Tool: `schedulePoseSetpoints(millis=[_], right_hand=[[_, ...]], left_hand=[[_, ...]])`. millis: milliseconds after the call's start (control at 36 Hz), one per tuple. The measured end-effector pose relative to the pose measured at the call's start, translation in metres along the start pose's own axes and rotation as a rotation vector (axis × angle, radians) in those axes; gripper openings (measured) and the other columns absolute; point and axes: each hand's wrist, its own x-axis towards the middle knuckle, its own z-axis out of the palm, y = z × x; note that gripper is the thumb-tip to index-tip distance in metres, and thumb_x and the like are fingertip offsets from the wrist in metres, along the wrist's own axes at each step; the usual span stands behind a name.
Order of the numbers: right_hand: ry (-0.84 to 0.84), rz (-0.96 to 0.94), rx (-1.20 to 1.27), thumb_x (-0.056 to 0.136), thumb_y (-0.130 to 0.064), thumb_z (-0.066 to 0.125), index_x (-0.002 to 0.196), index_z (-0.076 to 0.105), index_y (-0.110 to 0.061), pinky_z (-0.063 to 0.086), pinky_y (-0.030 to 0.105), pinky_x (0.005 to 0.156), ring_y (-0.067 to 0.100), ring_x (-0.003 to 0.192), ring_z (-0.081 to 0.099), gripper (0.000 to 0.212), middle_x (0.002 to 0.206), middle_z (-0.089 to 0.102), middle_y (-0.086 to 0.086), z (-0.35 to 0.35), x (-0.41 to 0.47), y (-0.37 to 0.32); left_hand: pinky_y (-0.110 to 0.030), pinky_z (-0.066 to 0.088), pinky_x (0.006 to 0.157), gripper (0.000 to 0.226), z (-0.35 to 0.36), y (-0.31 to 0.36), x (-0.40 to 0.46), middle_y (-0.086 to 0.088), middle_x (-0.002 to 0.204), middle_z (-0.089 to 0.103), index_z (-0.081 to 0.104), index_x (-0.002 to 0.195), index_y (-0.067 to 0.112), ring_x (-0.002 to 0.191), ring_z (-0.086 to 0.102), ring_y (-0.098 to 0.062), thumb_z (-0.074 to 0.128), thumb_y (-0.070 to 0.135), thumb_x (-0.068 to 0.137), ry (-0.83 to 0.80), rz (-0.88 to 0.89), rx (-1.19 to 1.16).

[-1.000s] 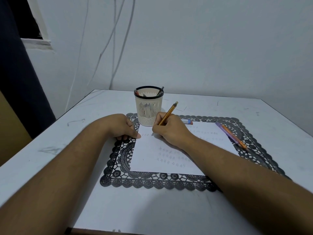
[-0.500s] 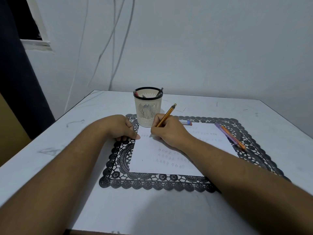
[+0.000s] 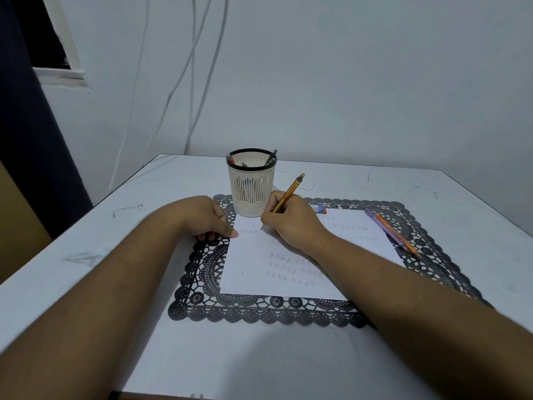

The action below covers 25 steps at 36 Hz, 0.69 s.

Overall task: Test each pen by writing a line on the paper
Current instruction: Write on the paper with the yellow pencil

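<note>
A white sheet of paper (image 3: 253, 272) lies on a black lace mat (image 3: 207, 272), with faint rows of written marks on it. My right hand (image 3: 291, 223) grips an orange pen (image 3: 288, 193), its tip down on the paper's upper left part. My left hand (image 3: 207, 217) rests at the paper's left edge with curled fingers, one fingertip pressing the sheet. A cream pen holder (image 3: 251, 186) with a black rim stands behind the hands and contains a few pens. A purple pen (image 3: 383, 226) and an orange pen (image 3: 396, 233) lie together on the mat at the right.
A small blue and white eraser (image 3: 319, 209) lies at the paper's top edge. The white table (image 3: 432, 197) meets a wall behind, where cables hang down. A dark curtain (image 3: 34, 157) hangs at the left.
My right hand with the orange pen has shifted slightly along the upper left of the paper, and a few new faint marks show there. My left hand stays put.
</note>
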Motion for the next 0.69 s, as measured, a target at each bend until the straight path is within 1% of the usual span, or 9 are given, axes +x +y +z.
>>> schedulePoseSetpoints(millis=[56, 111, 194, 278, 333, 417, 556, 639, 694], right_hand=[[0.008, 0.01, -0.009, 0.086, -0.004, 0.071, 0.08, 0.065, -0.005, 0.056, 0.035, 0.067, 0.026, 0.079, 0.067, 0.009, 0.073, 0.067, 0.004, 0.0003, 0.0003, 0.0003], [0.001, 0.015, 0.013, 0.085, -0.003, 0.071, 0.08, 0.063, -0.003, 0.056, 0.037, 0.066, 0.026, 0.072, 0.065, 0.009, 0.073, 0.065, 0.01, 0.0002, -0.0004, 0.0013], [-0.02, 0.017, 0.051, 0.086, -0.001, 0.07, 0.079, 0.061, -0.002, 0.057, 0.034, 0.064, 0.023, 0.07, 0.063, 0.011, 0.08, 0.064, 0.019, -0.0001, -0.002, 0.0013], [-0.035, 0.019, 0.057, 0.088, -0.001, 0.07, 0.082, 0.064, -0.002, 0.055, 0.026, 0.061, 0.022, 0.073, 0.063, 0.009, 0.078, 0.065, 0.013, 0.0006, -0.0031, -0.0009], [-0.039, 0.021, 0.046, 0.089, -0.002, 0.07, 0.085, 0.066, 0.0, 0.054, 0.024, 0.06, 0.023, 0.076, 0.063, 0.006, 0.08, 0.066, 0.011, 0.0009, -0.0032, -0.0012], [-0.025, 0.007, 0.05, 0.088, -0.001, 0.07, 0.085, 0.064, 0.001, 0.054, 0.024, 0.059, 0.024, 0.076, 0.063, 0.007, 0.081, 0.066, 0.014, 0.0001, -0.0025, -0.0004], [0.011, -0.006, 0.005, 0.088, -0.003, 0.07, 0.081, 0.065, -0.003, 0.055, 0.027, 0.062, 0.034, 0.088, 0.071, 0.009, 0.087, 0.07, 0.014, 0.0004, -0.0019, 0.0003], [-0.045, 0.009, 0.042, 0.088, -0.001, 0.07, 0.084, 0.065, 0.0, 0.055, 0.023, 0.06, 0.028, 0.084, 0.067, 0.006, 0.085, 0.068, 0.012, 0.0008, -0.0031, -0.0002], [-0.056, 0.023, 0.09, 0.088, 0.0, 0.069, 0.081, 0.065, -0.002, 0.054, 0.027, 0.062, 0.025, 0.077, 0.063, 0.007, 0.079, 0.066, 0.01, -0.0002, -0.002, 0.0008]], left_hand=[[-0.024, 0.044, 0.058, 0.034, 0.0001, 0.0, 0.0, 0.005, 0.055, 0.063, 0.075, 0.081, 0.008, 0.045, 0.05, -0.007, 0.086, 0.041, 0.079, 0.001, 0.0, 0.007], [-0.023, 0.043, 0.057, 0.031, 0.0005, 0.0004, -0.0001, 0.005, 0.055, 0.063, 0.073, 0.074, 0.013, 0.044, 0.05, -0.006, 0.086, 0.04, 0.08, -0.003, 0.001, 0.014], [-0.023, 0.043, 0.056, 0.03, 0.0009, 0.0009, -0.0001, 0.005, 0.054, 0.063, 0.07, 0.071, 0.016, 0.045, 0.05, -0.007, 0.086, 0.04, 0.08, -0.006, 0.006, 0.021], [-0.023, 0.043, 0.056, 0.031, 0.0005, 0.0005, -0.0009, 0.005, 0.054, 0.063, 0.074, 0.078, 0.012, 0.045, 0.05, -0.007, 0.086, 0.04, 0.08, 0.0, 0.001, 0.018], [-0.023, 0.043, 0.056, 0.032, 0.0001, 0.0004, -0.0012, 0.006, 0.054, 0.062, 0.075, 0.08, 0.009, 0.045, 0.05, -0.007, 0.086, 0.04, 0.08, 0.004, 0.0, 0.019], [-0.023, 0.044, 0.057, 0.031, 0.0005, 0.0013, -0.001, 0.005, 0.055, 0.062, 0.073, 0.077, 0.012, 0.048, 0.05, -0.008, 0.086, 0.04, 0.081, -0.001, 0.005, 0.028], [-0.023, 0.043, 0.058, 0.032, 0.0008, 0.0007, -0.001, 0.005, 0.056, 0.063, 0.073, 0.075, 0.012, 0.049, 0.051, -0.009, 0.086, 0.041, 0.08, 0.001, -0.004, 0.02], [-0.024, 0.044, 0.058, 0.035, 0.0001, 0.001, -0.0017, 0.005, 0.056, 0.063, 0.075, 0.081, 0.009, 0.051, 0.051, -0.01, 0.086, 0.041, 0.08, 0.004, -0.014, 0.018], [-0.024, 0.044, 0.058, 0.032, 0.0007, 0.0013, -0.0016, 0.005, 0.056, 0.063, 0.074, 0.076, 0.012, 0.052, 0.051, -0.011, 0.086, 0.041, 0.08, -0.001, -0.016, 0.019]])
